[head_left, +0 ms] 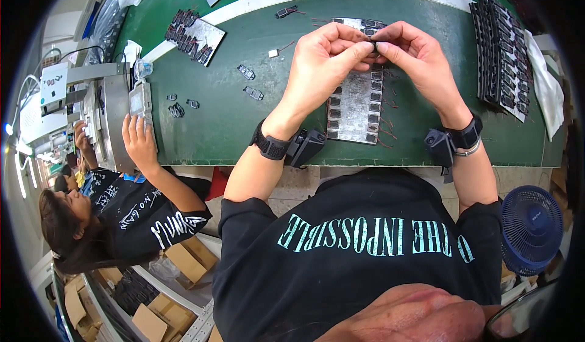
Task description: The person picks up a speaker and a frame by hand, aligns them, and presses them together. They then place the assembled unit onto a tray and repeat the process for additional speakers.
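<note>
Both of your hands are closed in a fingertip pinch, left hand [323, 58] and right hand [418, 52] meeting thumb to thumb. Between them sits a small dark piece [375, 47]; its detail is mostly covered by your fingers, so you cannot tell from here which part of it each hand grips. It is held above the far half of the silvery tray [354, 101], which lies lengthwise on the green table [280, 131] in front of you.

Done, as judged from the layout: small black modules line both long edges of that tray, with thin wires trailing off the right side. The visible near part looks filled; the stretch under your hands is hidden, so no full count.

Left, probably: the piece in your fingers, plus loose modules [253, 92] scattered to the left. A second tray [212, 35], farther off at the left, carries modules crowded on part of its surface, the rest bare. At the right, a stack of loaded trays [499, 55] suggests a sizeable finished or waiting batch; which, you cannot tell.
</note>
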`<state>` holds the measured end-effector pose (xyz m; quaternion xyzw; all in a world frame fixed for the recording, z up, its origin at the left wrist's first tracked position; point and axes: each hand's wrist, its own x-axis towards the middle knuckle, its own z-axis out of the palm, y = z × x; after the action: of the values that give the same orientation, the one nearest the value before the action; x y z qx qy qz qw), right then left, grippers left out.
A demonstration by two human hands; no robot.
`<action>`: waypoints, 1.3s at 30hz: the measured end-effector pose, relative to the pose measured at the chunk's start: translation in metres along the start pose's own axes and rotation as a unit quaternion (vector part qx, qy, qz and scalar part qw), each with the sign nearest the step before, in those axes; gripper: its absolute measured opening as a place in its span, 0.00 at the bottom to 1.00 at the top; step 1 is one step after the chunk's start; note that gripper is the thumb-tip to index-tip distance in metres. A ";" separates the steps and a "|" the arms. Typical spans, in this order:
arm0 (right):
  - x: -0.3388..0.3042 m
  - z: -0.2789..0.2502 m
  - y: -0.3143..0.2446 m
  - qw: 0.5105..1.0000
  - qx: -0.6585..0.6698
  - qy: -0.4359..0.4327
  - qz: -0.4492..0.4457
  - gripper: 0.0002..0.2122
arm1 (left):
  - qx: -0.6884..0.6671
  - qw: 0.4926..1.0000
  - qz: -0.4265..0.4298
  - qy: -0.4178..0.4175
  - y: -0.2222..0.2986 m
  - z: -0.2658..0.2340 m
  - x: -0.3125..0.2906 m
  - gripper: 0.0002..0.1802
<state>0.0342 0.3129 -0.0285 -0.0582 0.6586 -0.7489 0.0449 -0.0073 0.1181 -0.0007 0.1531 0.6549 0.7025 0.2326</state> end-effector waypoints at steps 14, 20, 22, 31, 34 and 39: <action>-0.021 0.014 -0.016 0.833 -0.519 0.061 -0.178 0.07 | -0.013 0.985 0.104 0.134 0.001 -0.028 0.012 0.07; -0.021 0.019 -0.010 0.813 -0.548 0.078 -0.183 0.07 | -0.025 0.986 0.101 0.130 0.000 -0.025 0.012 0.10; -0.021 0.021 -0.011 0.815 -0.547 0.083 -0.173 0.08 | -0.012 0.986 0.106 0.131 0.001 -0.024 0.011 0.10; -0.021 -0.003 -0.020 0.884 -0.453 0.050 -0.108 0.09 | 0.069 0.988 0.071 0.114 -0.006 -0.026 0.008 0.08; -0.020 -0.031 -0.035 0.930 -0.344 0.077 -0.103 0.09 | 0.139 0.985 0.055 0.084 -0.017 -0.019 0.007 0.07; -0.014 -0.045 -0.036 0.976 -0.131 0.139 -0.101 0.07 | 0.319 0.944 0.051 0.061 -0.015 -0.002 0.004 0.07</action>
<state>0.0422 0.3633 0.0007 -0.0249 0.7416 -0.6574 -0.1312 -0.0100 0.1192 -0.0157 0.2098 0.8489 0.4758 0.0949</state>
